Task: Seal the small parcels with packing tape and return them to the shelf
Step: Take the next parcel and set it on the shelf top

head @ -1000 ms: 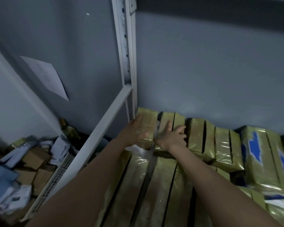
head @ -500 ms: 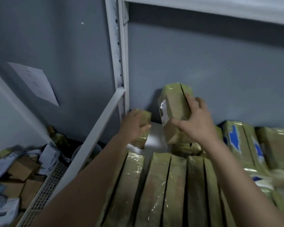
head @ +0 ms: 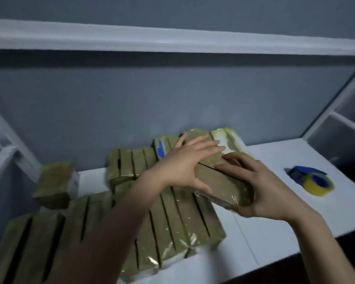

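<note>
Far to the left of the grip a lone parcel (head: 53, 183) stands apart on the shelf (head: 285, 212). Nearer, under the left forearm, lies the front row of parcels (head: 168, 222), glossy with film. The left hand (head: 184, 167) lies flat on the held parcel (head: 219, 181), fingers straight and spread over its top and thumb braced along its near side. So it steadies rather than clasps. The right hand (head: 260, 193) does the real holding, curled round the parcel's near end. With only one end clasped and the wrap slick, the far end could dip or slide out and knock the row beneath askew. A dark line crosses the parcel's top, perhaps an unsealed seam that could gape if squeezed. The tape roll (head: 314, 181) lies well to the right of the grip, so fetching it means freeing a hand. Motion blur and dim light hide whether the parcel rests on the row below or hangs just above it. Its underside and the right fingertips are out of sight.
</note>
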